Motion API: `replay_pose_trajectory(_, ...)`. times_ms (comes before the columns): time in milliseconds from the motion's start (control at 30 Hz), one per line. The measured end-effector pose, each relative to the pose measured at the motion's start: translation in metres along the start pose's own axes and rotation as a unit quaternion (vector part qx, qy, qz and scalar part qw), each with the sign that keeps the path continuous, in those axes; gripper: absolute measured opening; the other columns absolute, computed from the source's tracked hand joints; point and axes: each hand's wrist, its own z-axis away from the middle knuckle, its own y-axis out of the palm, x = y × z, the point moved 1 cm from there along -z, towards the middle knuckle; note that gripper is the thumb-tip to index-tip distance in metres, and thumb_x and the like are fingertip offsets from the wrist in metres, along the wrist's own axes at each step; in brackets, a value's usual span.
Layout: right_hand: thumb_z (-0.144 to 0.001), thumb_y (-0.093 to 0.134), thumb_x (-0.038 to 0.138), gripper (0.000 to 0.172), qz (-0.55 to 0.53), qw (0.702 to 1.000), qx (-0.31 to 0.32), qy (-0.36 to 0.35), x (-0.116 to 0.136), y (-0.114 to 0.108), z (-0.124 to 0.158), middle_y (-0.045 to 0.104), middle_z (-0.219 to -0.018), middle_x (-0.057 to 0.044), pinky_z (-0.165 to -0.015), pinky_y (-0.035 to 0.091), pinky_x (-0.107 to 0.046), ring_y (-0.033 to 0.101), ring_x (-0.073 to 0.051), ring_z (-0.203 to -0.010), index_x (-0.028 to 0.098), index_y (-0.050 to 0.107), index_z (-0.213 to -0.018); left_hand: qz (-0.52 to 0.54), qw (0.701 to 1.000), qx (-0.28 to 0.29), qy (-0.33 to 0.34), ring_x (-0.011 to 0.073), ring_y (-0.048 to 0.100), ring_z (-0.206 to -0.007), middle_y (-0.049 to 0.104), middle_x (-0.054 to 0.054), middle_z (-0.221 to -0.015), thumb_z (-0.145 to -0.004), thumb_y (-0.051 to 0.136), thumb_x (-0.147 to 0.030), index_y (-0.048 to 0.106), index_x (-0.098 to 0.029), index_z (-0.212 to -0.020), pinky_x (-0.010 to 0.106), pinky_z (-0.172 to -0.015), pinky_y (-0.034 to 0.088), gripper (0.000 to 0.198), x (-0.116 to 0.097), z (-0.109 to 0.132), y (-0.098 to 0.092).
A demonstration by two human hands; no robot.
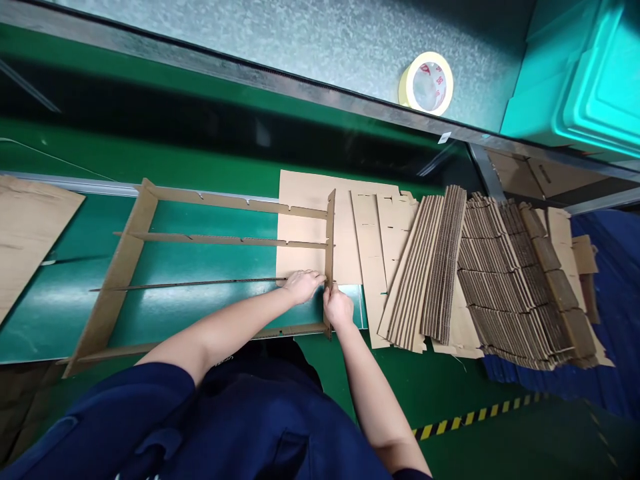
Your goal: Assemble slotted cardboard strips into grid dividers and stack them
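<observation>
A frame of slotted cardboard strips stands on edge on the green worktop (210, 267). Several long strips, one a notched strip (215, 240), run between a left cross strip (113, 287) and a right cross strip (330, 233). My left hand (303, 287) is closed round the end of the third long strip (200, 283), where it meets the right cross strip. My right hand (339, 307) grips that cross strip from its other side, thumb and fingers close to the same joint. The fingertips of both hands are partly hidden by the cardboard.
Flat cardboard sheets (305, 177) and stacked strips (443, 267) lie to the right, with bundled slotted pieces (510, 280) beyond. A plywood-like board (30, 233) is at far left. A tape roll (406, 87) and turquoise bin (575, 93) sit on the metal shelf (300, 47) above.
</observation>
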Motion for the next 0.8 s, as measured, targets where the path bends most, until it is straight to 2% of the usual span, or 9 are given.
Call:
replay_pose_trajectory(100, -0.097, 0.029, 0.034, 0.031, -0.005, 1.0, -0.009, -0.001, 0.0, 0.001, 0.0, 0.071, -0.082, -0.008, -0.062, 0.041, -0.028, 0.068, -0.022, -0.073, 0.017, 0.054, -0.103, -0.005, 0.999, -0.052, 0.004, 0.0216, 0.054, -0.111, 0.062, 0.008, -0.115, -0.093, 0.039, -0.037, 0.059, -0.021, -0.112, 0.037, -0.092, 0.044, 0.032, 0.007, -0.004, -0.014)
replay_pose_trajectory(200, -0.097, 0.03, 0.033, 0.03, -0.009, 1.0, -0.014, -0.005, -0.001, 0.001, 0.0, 0.071, -0.083, -0.009, -0.061, 0.041, -0.027, 0.068, -0.021, -0.073, 0.017, 0.055, -0.102, -0.032, 0.99, -0.136, -0.02, 0.0245, 0.039, -0.128, 0.051, 0.011, -0.134, -0.093, 0.039, -0.029, 0.053, -0.018, -0.123, 0.04, -0.103, 0.034, 0.035, 0.018, -0.02, -0.035)
replay_pose_trajectory(267, -0.097, 0.029, 0.033, 0.031, -0.007, 1.0, -0.014, -0.008, -0.001, 0.001, 0.0, 0.071, -0.083, -0.009, -0.061, 0.041, -0.028, 0.068, -0.022, -0.073, 0.016, 0.055, -0.102, -0.046, 0.99, -0.117, -0.057, 0.0249, 0.038, -0.129, 0.049, 0.013, -0.135, -0.091, 0.041, -0.022, 0.041, -0.017, -0.135, 0.041, -0.105, 0.033, 0.044, 0.025, -0.039, -0.046)
replay_pose_trajectory(333, -0.097, 0.028, 0.033, 0.032, -0.003, 1.0, -0.012, -0.01, -0.001, 0.0, 0.0, 0.071, -0.082, -0.009, -0.06, 0.041, -0.028, 0.068, -0.022, -0.073, 0.016, 0.055, -0.102, -0.047, 0.993, -0.052, -0.094, 0.0243, 0.05, -0.118, 0.058, 0.014, -0.123, -0.089, 0.041, -0.017, 0.034, -0.017, -0.139, 0.041, -0.098, 0.039, 0.05, 0.03, -0.058, -0.051)
replay_pose_trajectory(400, -0.097, 0.027, 0.033, 0.033, 0.001, 1.0, -0.009, -0.008, -0.002, 0.0, 0.0, 0.071, -0.082, -0.008, -0.06, 0.041, -0.028, 0.068, -0.022, -0.073, 0.016, 0.054, -0.105, -0.044, 0.992, -0.005, -0.117, 0.0223, 0.06, -0.102, 0.065, 0.011, -0.108, -0.088, 0.041, -0.012, 0.042, -0.019, -0.133, 0.038, -0.088, 0.046, 0.046, 0.033, -0.074, -0.054)
replay_pose_trajectory(433, -0.097, 0.027, 0.032, 0.033, 0.003, 1.0, -0.007, -0.008, -0.002, 0.0, 0.0, 0.071, -0.082, -0.009, -0.06, 0.041, -0.028, 0.068, -0.022, -0.073, 0.016, 0.054, -0.106, -0.044, 0.992, 0.001, -0.119, 0.0212, 0.062, -0.097, 0.066, 0.01, -0.105, -0.086, 0.041, -0.009, 0.048, -0.019, -0.127, 0.036, -0.084, 0.047, 0.042, 0.034, -0.08, -0.055)
replay_pose_trajectory(567, -0.097, 0.027, 0.032, 0.033, 0.008, 1.0, 0.011, -0.008, -0.004, 0.001, 0.0, 0.071, -0.085, -0.01, -0.062, 0.042, -0.028, 0.069, -0.022, -0.075, 0.016, 0.054, -0.107, -0.05, 0.991, -0.014, -0.12, 0.0206, 0.061, -0.098, 0.064, 0.01, -0.105, -0.082, 0.041, -0.002, 0.059, -0.018, -0.107, 0.032, -0.079, 0.048, 0.035, 0.041, -0.089, -0.055)
replay_pose_trajectory(700, -0.097, 0.028, 0.032, 0.032, 0.0, 1.0, 0.017, -0.008, -0.003, 0.002, -0.001, 0.071, -0.085, -0.009, -0.063, 0.043, -0.029, 0.068, -0.022, -0.075, 0.017, 0.054, -0.107, -0.051, 0.992, -0.026, -0.114, 0.0202, 0.06, -0.097, 0.063, 0.009, -0.102, -0.082, 0.042, -0.003, 0.06, -0.019, -0.105, 0.032, -0.079, 0.048, 0.033, 0.046, -0.091, -0.051)
replay_pose_trajectory(800, -0.096, 0.028, 0.031, 0.031, -0.005, 1.0, 0.026, -0.005, -0.002, 0.002, -0.004, 0.071, -0.085, -0.01, -0.065, 0.044, -0.03, 0.068, -0.022, -0.075, 0.017, 0.054, -0.107, -0.045, 0.993, -0.042, -0.099, 0.0205, 0.059, -0.098, 0.062, 0.009, -0.1, -0.087, 0.042, -0.013, 0.061, -0.019, -0.104, 0.033, -0.081, 0.048, 0.026, 0.048, -0.091, -0.05)
